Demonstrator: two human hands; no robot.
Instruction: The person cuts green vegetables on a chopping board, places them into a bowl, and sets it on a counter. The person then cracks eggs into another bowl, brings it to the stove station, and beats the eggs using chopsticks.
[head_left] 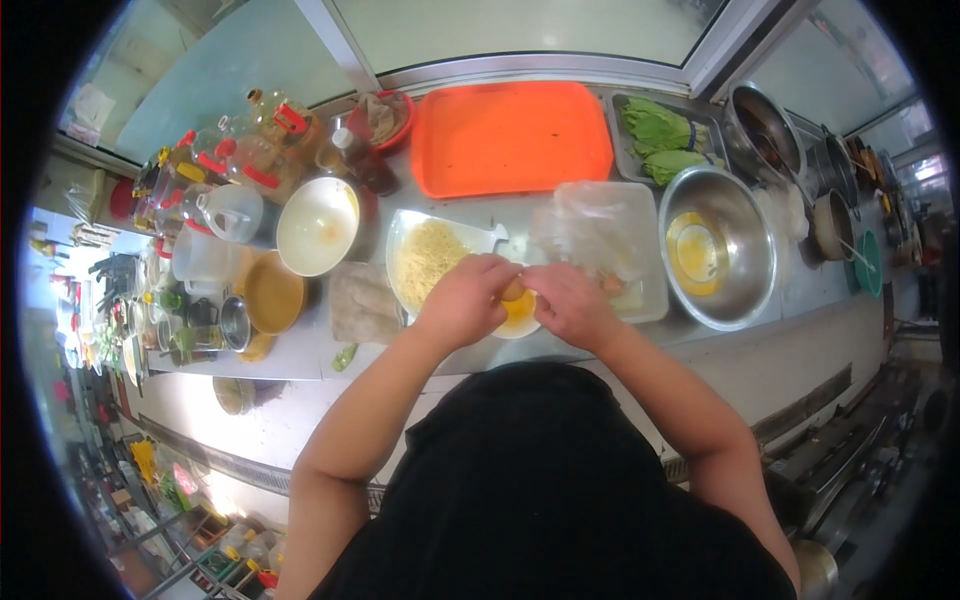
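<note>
My left hand (463, 300) and my right hand (575, 303) meet at the middle of the counter, fingers closed around a brown egg (513, 290). Whether its shell is split cannot be made out. Right below the egg is a small white bowl (522, 331) with orange-yellow yolk (518, 312) in it. Beside my left hand lies a white dish (398, 232) heaped with pale yellow noodles (428, 258). To the right of my right hand, a clear plastic container (648, 262) holds a crumpled plastic bag and some brownish pieces, perhaps eggs.
A steel basin (745, 255) with a yellow-stained bowl inside stands at right. Behind are an orange tray (512, 138) and a tray of leafy greens (660, 135). Left are a cream bowl (318, 228), a grey cloth (362, 303) and several bottles (255, 165).
</note>
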